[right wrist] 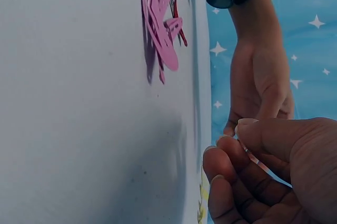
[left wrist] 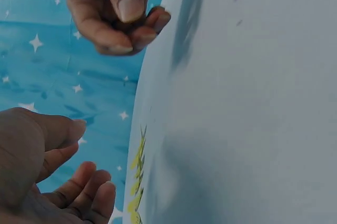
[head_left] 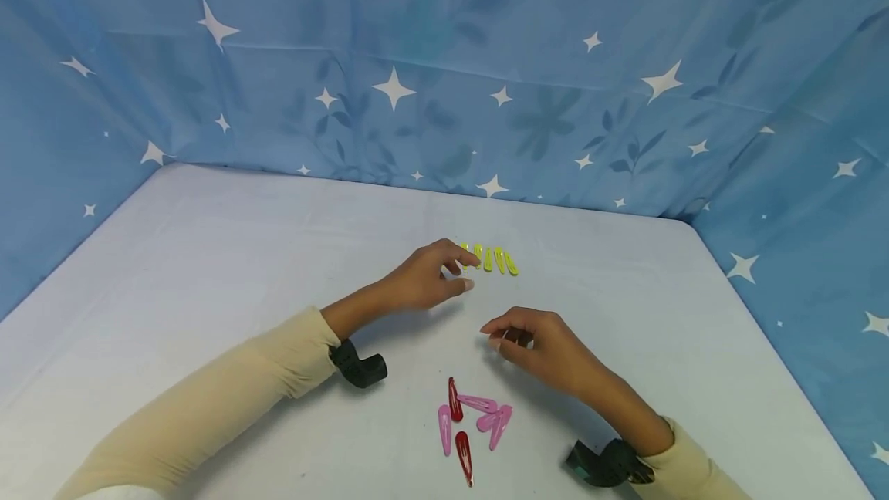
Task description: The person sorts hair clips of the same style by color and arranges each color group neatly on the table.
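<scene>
My left hand (head_left: 429, 278) hovers over the table beside a row of yellow snap hair clips (head_left: 499, 259), its fingers loosely bent and parted from the thumb. Its fingertips overlap the left end of that row in the head view; no clip shows in its grasp. To the right and nearer, my right hand (head_left: 545, 342) is above the cloth with fingers relaxed and the thumb close to them. I see nothing held there in the right wrist view. Below the hands lie pink hair clips (head_left: 445, 430) and two red hair clips (head_left: 464, 455) in a loose cluster.
A white cloth covers the table (head_left: 229, 253). Blue curtains (head_left: 430, 60) with white stars hang behind it and along its sides. Dark wrist cameras (head_left: 359, 365) are strapped to both forearms.
</scene>
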The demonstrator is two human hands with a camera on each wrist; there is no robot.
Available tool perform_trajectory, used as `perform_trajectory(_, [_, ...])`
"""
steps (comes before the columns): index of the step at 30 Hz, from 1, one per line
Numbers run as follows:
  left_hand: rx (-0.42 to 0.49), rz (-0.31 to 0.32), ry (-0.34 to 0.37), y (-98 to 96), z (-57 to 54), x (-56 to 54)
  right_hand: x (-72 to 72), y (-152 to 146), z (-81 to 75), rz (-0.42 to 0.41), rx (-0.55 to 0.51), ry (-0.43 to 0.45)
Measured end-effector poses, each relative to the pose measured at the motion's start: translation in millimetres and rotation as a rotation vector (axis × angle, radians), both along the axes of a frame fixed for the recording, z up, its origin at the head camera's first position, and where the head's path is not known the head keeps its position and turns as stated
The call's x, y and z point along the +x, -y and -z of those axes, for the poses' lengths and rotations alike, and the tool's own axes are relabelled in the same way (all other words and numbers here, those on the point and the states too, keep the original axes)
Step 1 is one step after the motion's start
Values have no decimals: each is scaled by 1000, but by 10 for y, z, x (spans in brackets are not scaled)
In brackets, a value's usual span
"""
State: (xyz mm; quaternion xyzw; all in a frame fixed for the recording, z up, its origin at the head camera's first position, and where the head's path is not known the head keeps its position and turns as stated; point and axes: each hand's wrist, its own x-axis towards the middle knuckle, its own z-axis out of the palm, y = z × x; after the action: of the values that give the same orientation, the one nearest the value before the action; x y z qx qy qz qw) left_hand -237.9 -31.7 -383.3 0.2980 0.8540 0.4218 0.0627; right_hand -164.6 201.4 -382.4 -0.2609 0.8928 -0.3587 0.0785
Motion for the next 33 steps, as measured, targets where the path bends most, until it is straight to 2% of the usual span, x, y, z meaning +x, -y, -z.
perform_trajectory(3, [9, 59, -4, 29, -13, 124, 40, 5, 12, -8, -1, 9])
perform_trajectory(8, [9, 130, 33, 76, -51, 338, 107, 6, 35, -41, -8, 5])
perform_trajectory(13, [-30, 189, 101, 139, -78, 559, 178, 24, 62, -75, -22, 32])
perform_trajectory(17, [-41, 209, 149, 191, -76, 716, 213, 51, 77, -97, -31, 64])
perform_trajectory(21, [-15, 219, 191, 228, -53, 845, 241, 69, 73, -115, -31, 85])
perform_trajectory(25, [-10, 199, 227, 245, -3, 965, 270, 74, 75, -153, -46, 94])
perform_trajectory(29, [-37, 171, 202, 240, 45, 1052, 294, 86, 78, -182, -54, 106])
perform_trajectory(33, [-73, 159, 173, 221, 79, 1085, 306, 93, 84, -191, -42, 100])
